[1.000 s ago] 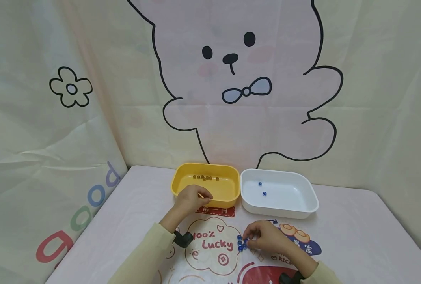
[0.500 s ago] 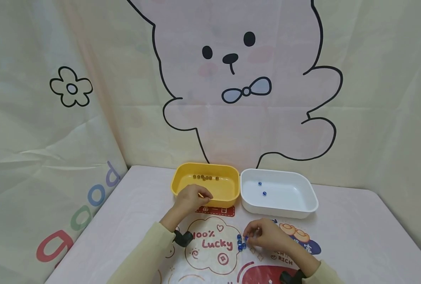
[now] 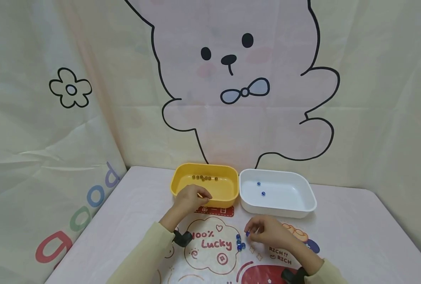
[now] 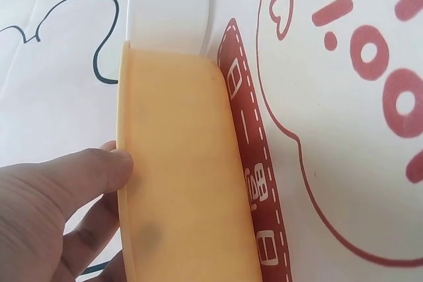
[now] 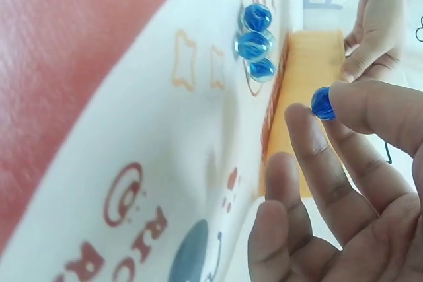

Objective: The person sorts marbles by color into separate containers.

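My right hand (image 3: 269, 232) pinches a blue marble (image 5: 322, 104) between thumb and fingers, lifted a little off the table cover. Just left of it, several blue swirled glass marbles (image 3: 239, 243) lie in a small cluster; the right wrist view shows them close up. My left hand (image 3: 189, 197) grips the near rim of a yellow plastic bin (image 4: 185, 156), thumb on the edge and fingers reaching over it. Several small brownish marbles (image 3: 203, 178) sit inside near the far wall. Beside it, a white plastic bin (image 3: 278, 210) holds two blue marbles (image 3: 263, 193).
The two bins stand side by side at the back of the table (image 3: 352, 232), near a cloth backdrop (image 3: 210, 114) with a bear drawing. Printed lettering and pictures decorate the table cover. Another cloth hangs on the left.
My right hand has lifted one blue marble from the cluster and moved slightly up and right with it. The left hand has stayed on the yellow bin.
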Motion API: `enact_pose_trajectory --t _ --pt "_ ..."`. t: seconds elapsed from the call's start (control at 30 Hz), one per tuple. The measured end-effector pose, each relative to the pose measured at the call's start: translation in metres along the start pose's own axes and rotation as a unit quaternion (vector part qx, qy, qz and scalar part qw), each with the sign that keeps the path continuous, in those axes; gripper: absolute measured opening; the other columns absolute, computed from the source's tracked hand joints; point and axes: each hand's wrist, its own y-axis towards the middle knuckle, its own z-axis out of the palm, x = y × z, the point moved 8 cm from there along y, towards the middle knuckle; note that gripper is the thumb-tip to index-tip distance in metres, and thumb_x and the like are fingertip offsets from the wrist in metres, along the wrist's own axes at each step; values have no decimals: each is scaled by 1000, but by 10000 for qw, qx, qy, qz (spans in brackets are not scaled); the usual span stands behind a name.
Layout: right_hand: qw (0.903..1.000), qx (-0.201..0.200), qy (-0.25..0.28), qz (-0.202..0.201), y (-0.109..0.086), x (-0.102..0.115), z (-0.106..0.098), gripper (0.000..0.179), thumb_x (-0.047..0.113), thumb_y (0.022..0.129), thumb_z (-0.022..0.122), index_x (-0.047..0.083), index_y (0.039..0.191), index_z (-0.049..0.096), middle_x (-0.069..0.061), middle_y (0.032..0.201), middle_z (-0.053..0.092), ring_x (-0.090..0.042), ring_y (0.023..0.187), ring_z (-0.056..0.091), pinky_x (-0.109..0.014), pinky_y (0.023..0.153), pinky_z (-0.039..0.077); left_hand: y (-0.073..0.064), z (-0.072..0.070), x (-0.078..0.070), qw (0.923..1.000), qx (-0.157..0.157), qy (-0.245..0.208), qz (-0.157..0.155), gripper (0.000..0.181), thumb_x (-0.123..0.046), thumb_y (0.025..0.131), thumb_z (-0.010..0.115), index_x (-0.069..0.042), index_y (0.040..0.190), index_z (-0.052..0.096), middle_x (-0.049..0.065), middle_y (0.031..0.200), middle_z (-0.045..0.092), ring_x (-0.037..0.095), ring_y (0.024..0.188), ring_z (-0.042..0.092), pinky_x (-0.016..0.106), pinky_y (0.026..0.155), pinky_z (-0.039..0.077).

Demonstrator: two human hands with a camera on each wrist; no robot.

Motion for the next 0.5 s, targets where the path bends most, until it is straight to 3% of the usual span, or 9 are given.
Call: enact_pose_trajectory --t 0.27,0.5 --pt "9997 -171 -75 -129 -2 6 -12 14 15 81 73 12 94 72 4 86 68 -17 74 53 -25 56 48 0 0 1 10000 -30 22 25 4 -27 85 73 -24 87 76 -10 82 66 14 73 54 26 63 46" --pt "9978 -421 -309 -413 -5 16 -29 13 16 80 74 14 93 72 5 85 68 -14 73 57 -22 60 52 -1 0 -1 10000 6 -22 42 4 -25 86 72 -24 87 76 -9 83 66 14 73 55 26 63 47"
